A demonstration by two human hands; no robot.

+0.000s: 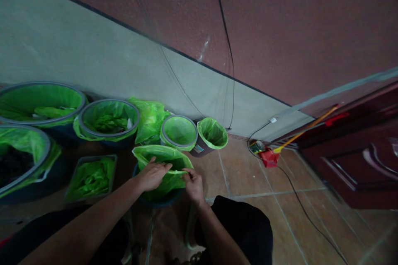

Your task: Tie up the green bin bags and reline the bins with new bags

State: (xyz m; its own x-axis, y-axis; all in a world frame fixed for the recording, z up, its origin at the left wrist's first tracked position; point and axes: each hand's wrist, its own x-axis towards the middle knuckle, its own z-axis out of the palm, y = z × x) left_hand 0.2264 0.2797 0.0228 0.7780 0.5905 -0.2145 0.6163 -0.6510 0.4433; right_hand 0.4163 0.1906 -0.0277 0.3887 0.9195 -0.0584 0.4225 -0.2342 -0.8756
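Observation:
A thin green garbage bag (164, 154) lines a dark blue bin (161, 203) between my knees, its mouth standing up above the bin. My right hand (193, 184) is closed in a pinch on the bag's near right edge. At the near left edge, my left hand (154, 176) is closed on the plastic, with its fingertips reaching over the opening; the exact grip is partly hidden. The near rim is drawn taut between both hands. Inside the bag it is dark.
A small lined bin (179, 131) and a dark lined bin (213, 133) stand by the wall. A grey-rimmed bin (108, 101) and larger bins are at left, beside a tray of green bags (110, 174). A red dustpan (269, 158) and cable lie at right.

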